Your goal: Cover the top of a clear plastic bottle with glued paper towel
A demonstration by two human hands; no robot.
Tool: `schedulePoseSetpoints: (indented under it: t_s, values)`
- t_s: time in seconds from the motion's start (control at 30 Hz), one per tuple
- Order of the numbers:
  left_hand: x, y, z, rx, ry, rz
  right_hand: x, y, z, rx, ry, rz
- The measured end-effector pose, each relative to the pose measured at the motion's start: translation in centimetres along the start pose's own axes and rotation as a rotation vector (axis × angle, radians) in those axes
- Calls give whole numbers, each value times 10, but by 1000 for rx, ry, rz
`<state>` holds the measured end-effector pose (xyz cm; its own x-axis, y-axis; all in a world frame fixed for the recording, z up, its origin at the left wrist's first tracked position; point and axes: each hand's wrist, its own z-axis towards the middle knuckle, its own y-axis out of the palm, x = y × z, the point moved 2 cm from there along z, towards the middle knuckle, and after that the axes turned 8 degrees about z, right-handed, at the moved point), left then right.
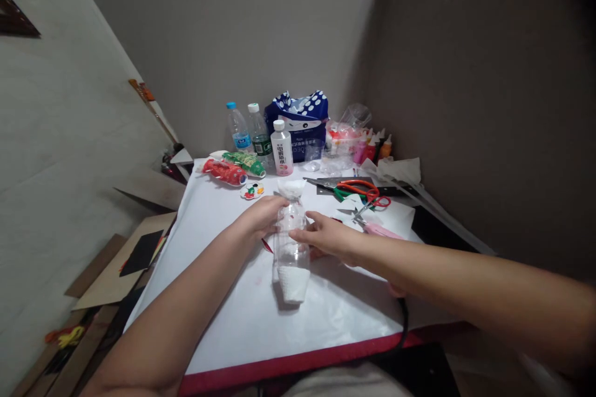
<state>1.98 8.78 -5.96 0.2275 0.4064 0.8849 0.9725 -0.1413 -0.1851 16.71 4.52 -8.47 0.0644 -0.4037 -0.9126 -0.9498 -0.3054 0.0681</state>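
Observation:
A clear plastic bottle [292, 245] lies on the white-covered table [223, 310], its long side pointing toward me. White textured paper covers its near end [294, 285], and more white paper [292, 188] is bunched around its far end. My left hand [267, 214] is closed on the bottle's upper left side, with some fingertips hidden behind it. From the right, my right hand [326, 236] grips the middle, thumb on top and the lower fingers partly hidden. A small red piece [267, 246] shows just left of the bottle.
Painted red [223, 172] and green [246, 163] bottle shapes lie at the back left by a paint palette [252, 191]. Drink bottles [282, 149] and a blue bag [302, 127] stand behind. Scissors [358, 189], a pink glue gun [382, 231] and paint bottles [372, 147] are at right.

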Motion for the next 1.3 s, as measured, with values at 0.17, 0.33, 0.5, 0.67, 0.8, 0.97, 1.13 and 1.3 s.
schedulePoseSetpoints:
  t_s: [0.17, 0.33, 0.5, 0.67, 0.8, 0.97, 1.13, 1.3]
  values:
    - [-3, -5, 5, 19, 43, 100, 1, 3, 1, -19, -4, -105]
    - [-7, -8, 13, 52, 77, 159, 9, -2, 9, 5, 22, -224]
    - [-8, -9, 14, 43, 91, 154, 11, -11, 11, 5, 8, -265]
    - [-4, -10, 9, 46, 78, 137, -7, -25, 9, 60, -141, -249]
    - [1, -11, 8, 83, 28, 126, -29, -42, 15, 147, -282, -247]
    - [6, -24, 8, 158, -1, 130, -41, -55, 21, 168, -358, -241]
    - [11, -43, 10, 163, 22, 172, -41, -57, 24, 164, -440, -328]
    - [11, -51, 14, 194, 51, 269, -51, -54, 43, 220, -619, -482]
